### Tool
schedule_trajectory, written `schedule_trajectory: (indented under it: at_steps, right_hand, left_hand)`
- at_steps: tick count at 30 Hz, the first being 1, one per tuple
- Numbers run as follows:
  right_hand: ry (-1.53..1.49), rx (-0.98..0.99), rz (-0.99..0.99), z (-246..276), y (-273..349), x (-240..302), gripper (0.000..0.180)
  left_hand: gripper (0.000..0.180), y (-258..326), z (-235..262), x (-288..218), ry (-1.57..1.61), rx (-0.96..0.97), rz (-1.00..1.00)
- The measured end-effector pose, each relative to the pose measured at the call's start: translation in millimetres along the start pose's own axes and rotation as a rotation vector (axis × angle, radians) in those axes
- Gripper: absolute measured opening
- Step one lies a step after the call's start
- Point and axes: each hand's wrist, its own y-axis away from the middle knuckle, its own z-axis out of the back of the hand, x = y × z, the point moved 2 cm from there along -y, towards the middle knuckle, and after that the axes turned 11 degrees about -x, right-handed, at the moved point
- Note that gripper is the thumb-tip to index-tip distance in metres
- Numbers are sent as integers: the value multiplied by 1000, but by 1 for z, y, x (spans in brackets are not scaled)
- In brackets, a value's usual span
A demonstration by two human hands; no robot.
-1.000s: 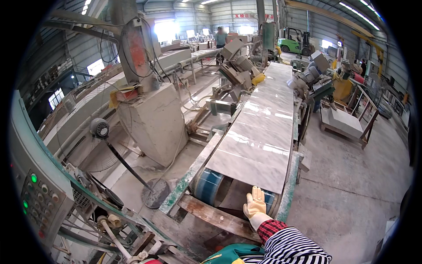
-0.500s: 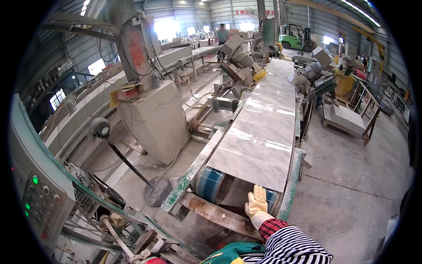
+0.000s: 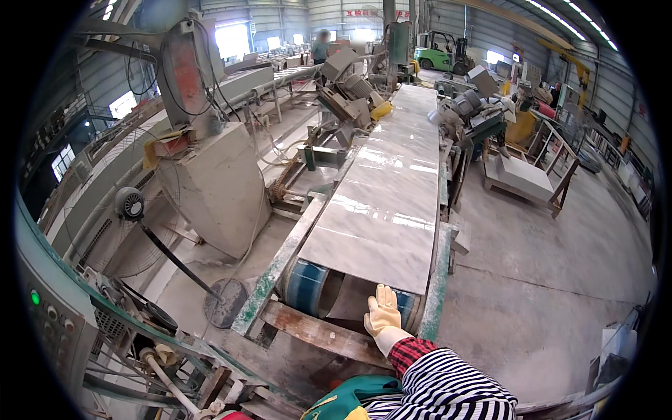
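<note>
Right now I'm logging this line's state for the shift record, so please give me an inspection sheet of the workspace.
Surface: grey concrete floor, dusty, stained.
Job's things: polished grey stone slab lying flat on the conveyor; blue end roller beneath its near edge.
Clutter: slab offcuts on a wooden rack.
Grippers: right hand, pale glove, fingers spread, at the slab's near edge; whether it touches, cannot tell. Left hand: nothing seen.
Cables: black hose running from a round motor to a floor disc.
Surroundings: control panel with a lit green button; green forklift; a person far back.
</note>
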Motion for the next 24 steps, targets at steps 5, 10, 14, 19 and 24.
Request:
schedule_trajectory:
  at_steps: [5,10,14,19,24]
  right_hand:
    - [-48,35,-12,8,-1,2,41]
    - [-57,16,-20,8,1,4,41]
    - [-63,10,-16,5,3,3,41]
    - [-60,4,-7,8,4,4,41]
    - [-78,-19,-1,9,6,5,41]
  left_hand:
    - [83,-4,0,-1,7,8,-4]
    - [83,-8,2,-3,7,14,-7]
    - [83,-11,3,-6,7,17,-8]
    - [83,-13,3,-7,14,26,-7]
    - [83,-13,3,-5,25,36,-5]
